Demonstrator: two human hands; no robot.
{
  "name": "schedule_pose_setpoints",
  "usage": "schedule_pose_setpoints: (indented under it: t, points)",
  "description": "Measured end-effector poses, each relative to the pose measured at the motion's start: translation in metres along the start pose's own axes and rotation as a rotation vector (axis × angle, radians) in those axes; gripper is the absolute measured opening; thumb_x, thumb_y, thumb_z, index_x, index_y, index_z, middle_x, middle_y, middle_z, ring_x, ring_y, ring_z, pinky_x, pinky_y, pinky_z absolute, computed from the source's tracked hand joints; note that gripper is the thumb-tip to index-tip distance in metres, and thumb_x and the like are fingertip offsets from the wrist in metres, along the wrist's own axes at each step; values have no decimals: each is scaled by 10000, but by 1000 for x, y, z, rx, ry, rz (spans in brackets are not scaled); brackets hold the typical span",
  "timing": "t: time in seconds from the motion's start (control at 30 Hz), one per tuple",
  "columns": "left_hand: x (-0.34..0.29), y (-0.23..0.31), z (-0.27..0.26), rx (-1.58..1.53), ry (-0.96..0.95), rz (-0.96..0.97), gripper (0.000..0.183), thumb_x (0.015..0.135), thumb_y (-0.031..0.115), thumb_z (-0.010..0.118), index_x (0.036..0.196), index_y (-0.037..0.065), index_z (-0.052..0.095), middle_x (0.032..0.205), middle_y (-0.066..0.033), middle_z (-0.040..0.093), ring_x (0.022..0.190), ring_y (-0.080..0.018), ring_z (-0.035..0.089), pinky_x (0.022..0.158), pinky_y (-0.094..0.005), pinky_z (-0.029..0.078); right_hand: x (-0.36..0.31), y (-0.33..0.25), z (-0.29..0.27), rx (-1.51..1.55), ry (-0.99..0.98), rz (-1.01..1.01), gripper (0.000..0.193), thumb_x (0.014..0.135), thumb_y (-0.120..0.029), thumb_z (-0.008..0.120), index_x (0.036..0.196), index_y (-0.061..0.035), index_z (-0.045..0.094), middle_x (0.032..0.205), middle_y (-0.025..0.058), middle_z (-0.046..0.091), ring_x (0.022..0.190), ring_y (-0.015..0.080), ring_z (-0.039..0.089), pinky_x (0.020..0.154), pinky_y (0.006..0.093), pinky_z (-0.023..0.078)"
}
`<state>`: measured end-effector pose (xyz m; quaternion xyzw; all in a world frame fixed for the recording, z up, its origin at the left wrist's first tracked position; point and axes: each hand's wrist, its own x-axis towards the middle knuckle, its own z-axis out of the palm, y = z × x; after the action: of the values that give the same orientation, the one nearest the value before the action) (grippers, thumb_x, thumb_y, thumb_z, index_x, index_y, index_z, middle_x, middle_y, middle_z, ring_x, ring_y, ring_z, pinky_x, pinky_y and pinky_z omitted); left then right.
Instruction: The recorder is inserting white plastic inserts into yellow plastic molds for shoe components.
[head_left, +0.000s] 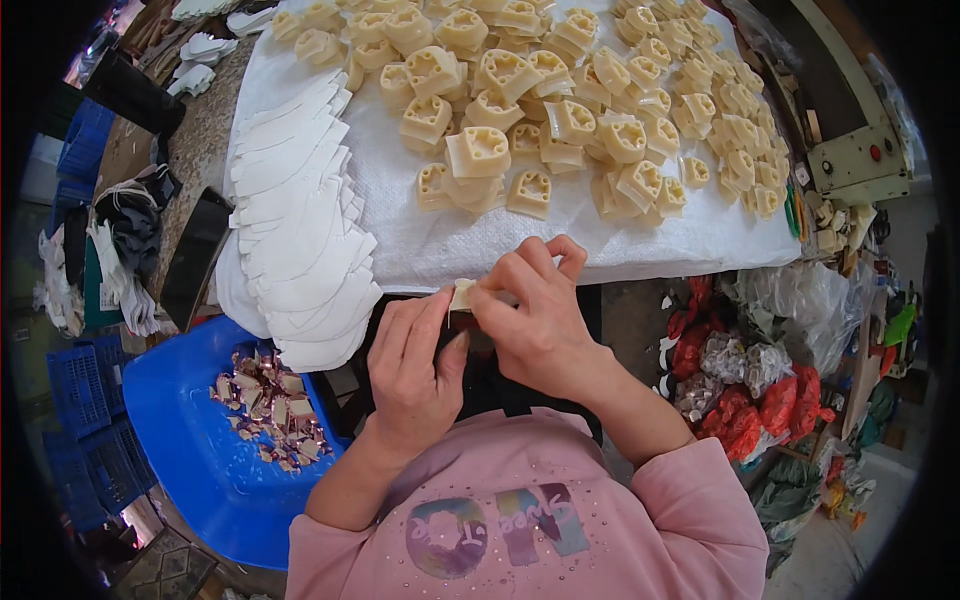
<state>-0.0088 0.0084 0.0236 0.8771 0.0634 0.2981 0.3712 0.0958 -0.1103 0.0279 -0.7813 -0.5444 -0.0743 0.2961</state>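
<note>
At near edge of white sheet (415,240) — left hand (408,362), right hand (540,322) pinch cream piece (461,296); molded cream parts (572,118) far.

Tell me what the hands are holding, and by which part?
A small cream piece: the right hand pinches its right side; the left hand is at its left, grip unclear.

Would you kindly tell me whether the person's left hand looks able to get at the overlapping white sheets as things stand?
Probably yes: the left hand is close to the near end of the white sheets, with nothing visible between them, though its fingertips are at a small cream piece.
</note>
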Motion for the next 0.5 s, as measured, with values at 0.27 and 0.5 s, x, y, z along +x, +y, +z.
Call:
schedule_pose_setpoints:
  t: [0.27,0.5]
  points:
    - [-10,-20,4,-660,54,-251,211,820,91,679,1014,11,655,903,-99,593,771,-193,567,691,-273,468,-5,8,-1,488,74,32,282,640,58,618,874,-95,582,805,34,465,801,223,455,783,391,250]
    - [8,-18,5,-243,-7,150,121,839,99,651,798,2,591,614,-73,471,562,-209,452,495,-299,353,-9,7,-7,491,-90,24,315,575,87,593,832,-88,544,800,42,450,802,229,445,780,386,259]
